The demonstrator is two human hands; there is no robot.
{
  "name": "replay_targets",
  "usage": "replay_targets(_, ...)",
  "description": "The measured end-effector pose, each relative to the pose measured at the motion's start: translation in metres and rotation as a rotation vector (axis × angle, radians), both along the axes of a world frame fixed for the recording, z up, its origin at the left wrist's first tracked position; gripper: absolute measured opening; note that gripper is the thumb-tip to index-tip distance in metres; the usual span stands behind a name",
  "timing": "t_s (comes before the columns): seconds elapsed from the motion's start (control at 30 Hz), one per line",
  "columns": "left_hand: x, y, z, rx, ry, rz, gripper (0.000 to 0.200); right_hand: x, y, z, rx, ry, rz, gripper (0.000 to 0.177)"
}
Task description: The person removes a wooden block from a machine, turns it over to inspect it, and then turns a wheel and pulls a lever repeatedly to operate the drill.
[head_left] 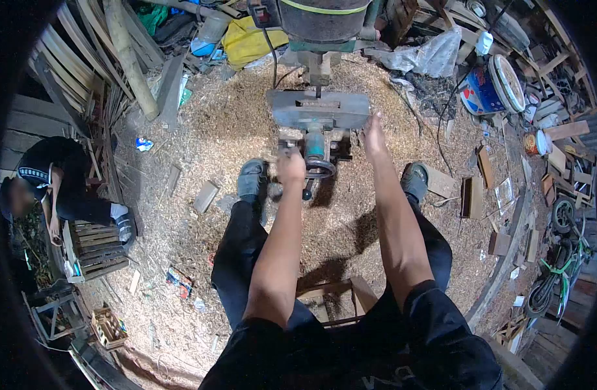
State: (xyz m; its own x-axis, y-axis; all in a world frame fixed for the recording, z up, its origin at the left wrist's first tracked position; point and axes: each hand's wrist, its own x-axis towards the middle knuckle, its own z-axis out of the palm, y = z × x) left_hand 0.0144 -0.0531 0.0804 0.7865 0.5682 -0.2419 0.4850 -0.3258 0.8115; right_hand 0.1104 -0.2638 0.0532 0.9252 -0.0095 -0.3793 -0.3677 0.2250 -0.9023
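My left hand (291, 167) is closed beside the metal handwheel (320, 170) of a machine. What its fingers grip is hidden, and the hand looks slightly blurred. A black ball knob (307, 194) shows just below it. My right hand (374, 135) is stretched out, fingers extended, at the right end of a flat grey plate or board (287, 110) on the machine. That piece has a long slot with wood-coloured bits in it. Above the slot hangs a narrow tool bit (318, 91), under the machine's large round housing (324, 23).
Wood shavings (214, 123) cover the ground. A wooden frame (328, 289) is between my legs. A person (58, 175) sits at the left. Timber (126, 58) leans back left; a paint bucket (487, 88) stands back right. A cable (432, 140) crosses the floor. Wood blocks (471, 197) lie right.
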Motion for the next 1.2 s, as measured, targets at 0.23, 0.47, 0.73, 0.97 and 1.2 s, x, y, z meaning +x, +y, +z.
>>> replay_targets(0.23, -0.015, -0.033, 0.043, 0.016, -0.301, -0.443, 0.044, -0.005, 0.021, 0.020, -0.073, 0.023, -0.091, 0.083)
replay_targets(0.47, -0.020, -0.002, 0.001, -0.136, -0.172, -0.115, 0.042, 0.005, 0.013, 0.000, -0.054, -0.123, 0.038, 0.084)
replay_targets(0.73, -0.018, -0.005, -0.019, -0.021, -0.184, -0.152, 0.047, -0.004, 0.039, 0.003, -0.273, -0.162, -0.078, 0.085)
replay_targets(0.97, -0.016, -0.002, -0.043, -0.220, -0.239, -0.083, 0.054, -0.007, 0.073, 0.022, -0.612, -0.516, -0.267, 0.076)
replay_targets(1.2, 0.081, 0.076, -0.015, -0.419, -0.260, 0.175, 0.077, 0.008, 0.052, 0.031, -0.518, -0.091, -0.099, 0.072)
